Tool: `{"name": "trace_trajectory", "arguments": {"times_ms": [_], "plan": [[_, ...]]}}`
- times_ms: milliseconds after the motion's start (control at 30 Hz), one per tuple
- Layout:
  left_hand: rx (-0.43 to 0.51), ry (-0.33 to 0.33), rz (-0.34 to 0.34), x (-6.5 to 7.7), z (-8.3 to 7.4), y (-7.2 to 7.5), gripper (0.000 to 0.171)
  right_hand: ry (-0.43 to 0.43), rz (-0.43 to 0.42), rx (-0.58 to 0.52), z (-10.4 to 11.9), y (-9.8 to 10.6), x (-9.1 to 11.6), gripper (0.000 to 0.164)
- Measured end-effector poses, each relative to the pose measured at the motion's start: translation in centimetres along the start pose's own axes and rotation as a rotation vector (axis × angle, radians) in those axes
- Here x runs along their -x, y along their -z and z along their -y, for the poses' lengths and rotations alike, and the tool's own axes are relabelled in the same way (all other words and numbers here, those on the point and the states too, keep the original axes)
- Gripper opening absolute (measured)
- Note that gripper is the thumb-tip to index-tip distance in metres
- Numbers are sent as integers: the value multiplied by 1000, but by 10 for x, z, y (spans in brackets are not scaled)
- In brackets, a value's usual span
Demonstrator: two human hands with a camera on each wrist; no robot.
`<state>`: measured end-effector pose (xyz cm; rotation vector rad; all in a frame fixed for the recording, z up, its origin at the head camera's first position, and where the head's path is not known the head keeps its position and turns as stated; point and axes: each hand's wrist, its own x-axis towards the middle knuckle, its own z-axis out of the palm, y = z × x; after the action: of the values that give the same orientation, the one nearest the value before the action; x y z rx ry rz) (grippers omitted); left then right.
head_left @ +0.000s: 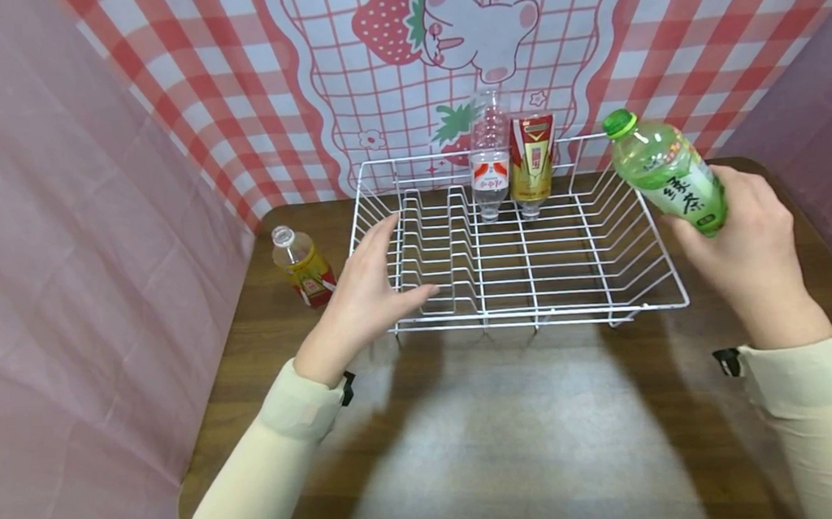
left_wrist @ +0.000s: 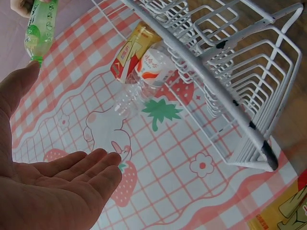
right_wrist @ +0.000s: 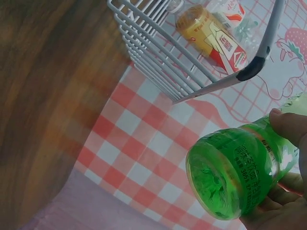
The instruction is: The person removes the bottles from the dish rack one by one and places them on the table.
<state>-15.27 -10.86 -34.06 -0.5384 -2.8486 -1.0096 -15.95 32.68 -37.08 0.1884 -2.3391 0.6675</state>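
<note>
My right hand (head_left: pixel 752 237) grips a green tea bottle (head_left: pixel 669 170) around its lower part, above the right side of the rack. The bottle tilts, its green cap pointing up and to the left; its base faces the camera in the right wrist view. My left hand (head_left: pixel 367 288) holds nothing, its thumb and fingers spread over the left end of the white wire dish rack (head_left: pixel 567 313). Two bottles stand neck-down at the rack's back: a clear bottle (head_left: pixel 489 160) with a red-and-white label and a red-and-gold bottle (head_left: pixel 533 161).
Left of the rack, a bottle with a gold-and-red label (head_left: pixel 304 268) stands on the wooden table (head_left: pixel 474 434), close to my left hand. A checked strawberry-print cloth (head_left: pixel 342 70) hangs behind. Pink curtains (head_left: pixel 91 236) border the sides.
</note>
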Motion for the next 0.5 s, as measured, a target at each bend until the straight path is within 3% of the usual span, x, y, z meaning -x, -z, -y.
{"name": "trace_trajectory", "arguments": {"times_ms": [500], "plan": [[-15, 1, -23, 5, 10, -2, 105, -55, -17, -21, -7, 2, 1, 61]]}}
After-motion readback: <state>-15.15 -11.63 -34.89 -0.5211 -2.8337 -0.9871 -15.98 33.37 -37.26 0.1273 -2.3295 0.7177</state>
